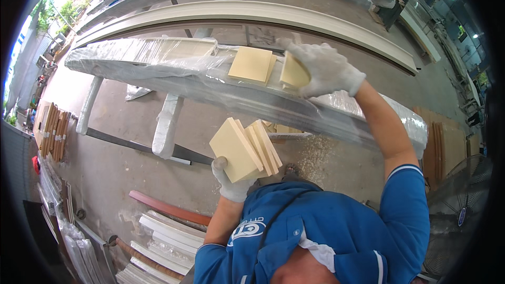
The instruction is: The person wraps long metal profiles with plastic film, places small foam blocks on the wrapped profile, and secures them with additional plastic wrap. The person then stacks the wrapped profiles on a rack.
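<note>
Brown strips (50,129) stand at nine o'clock. Just below centre, a white-gloved left hand (231,181) clasps a fanned stack (236,152) of cream panels by its lower end, thumb pressed on the front face; the stack rises toward twelve o'clock from that grip. At twelve o'clock, more cream panels (250,64) rest on a wrapped beam (236,94). Toward one o'clock, the gloved right hand (326,68) grasps another panel (294,72), which sits at its nine o'clock side, fingertips blurred. A fan (456,215) stands at four o'clock.
</note>
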### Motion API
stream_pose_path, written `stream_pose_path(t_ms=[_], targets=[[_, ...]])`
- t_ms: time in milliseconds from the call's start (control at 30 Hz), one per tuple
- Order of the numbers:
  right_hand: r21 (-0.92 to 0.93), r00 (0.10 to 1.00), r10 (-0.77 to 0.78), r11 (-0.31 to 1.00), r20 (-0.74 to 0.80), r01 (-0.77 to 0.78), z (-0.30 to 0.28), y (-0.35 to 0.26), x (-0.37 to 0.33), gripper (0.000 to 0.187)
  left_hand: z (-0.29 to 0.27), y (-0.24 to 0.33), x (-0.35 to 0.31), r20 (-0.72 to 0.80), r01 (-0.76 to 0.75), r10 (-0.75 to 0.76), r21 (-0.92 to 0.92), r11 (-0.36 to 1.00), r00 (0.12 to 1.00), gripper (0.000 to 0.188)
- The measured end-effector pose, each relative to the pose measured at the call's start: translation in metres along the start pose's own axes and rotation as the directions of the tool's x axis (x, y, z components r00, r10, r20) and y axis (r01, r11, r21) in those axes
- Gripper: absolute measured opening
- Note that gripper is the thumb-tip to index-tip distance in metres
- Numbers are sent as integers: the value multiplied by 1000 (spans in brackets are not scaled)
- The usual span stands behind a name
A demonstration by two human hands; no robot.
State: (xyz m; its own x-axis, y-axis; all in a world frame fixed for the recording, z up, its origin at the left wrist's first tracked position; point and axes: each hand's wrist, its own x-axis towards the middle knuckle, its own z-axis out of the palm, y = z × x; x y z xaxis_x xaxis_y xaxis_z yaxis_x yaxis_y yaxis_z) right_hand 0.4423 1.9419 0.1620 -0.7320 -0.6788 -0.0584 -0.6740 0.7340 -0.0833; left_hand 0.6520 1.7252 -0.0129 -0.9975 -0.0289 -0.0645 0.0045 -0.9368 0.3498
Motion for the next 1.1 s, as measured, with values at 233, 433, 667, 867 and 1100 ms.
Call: stream_pose_path(t_ms=[233,433,667,867,1100], targets=[[28,951,-201,977,-235,213,31,7,3,130,13,-23,0,-19,-118,116,-98,988,993,96],[380,714,-492,617,-499,690,78,-38,-62,150,13,-46,16,269,-1,72,-257,966,960,99],[575,681,-148,426,-717,698,102,-55,-84,121,40,-50,19,336,159,-97,-161,974,937,84],[342,742,-231,775,-630,532,55,-26,-114,121,36,-40,23,32,242,-240,-95,966,970,76],[-114,942,31,991,-335,-73,1,36,-93,109,24,-40,23,-37,147,-146,12,989,989,75]])
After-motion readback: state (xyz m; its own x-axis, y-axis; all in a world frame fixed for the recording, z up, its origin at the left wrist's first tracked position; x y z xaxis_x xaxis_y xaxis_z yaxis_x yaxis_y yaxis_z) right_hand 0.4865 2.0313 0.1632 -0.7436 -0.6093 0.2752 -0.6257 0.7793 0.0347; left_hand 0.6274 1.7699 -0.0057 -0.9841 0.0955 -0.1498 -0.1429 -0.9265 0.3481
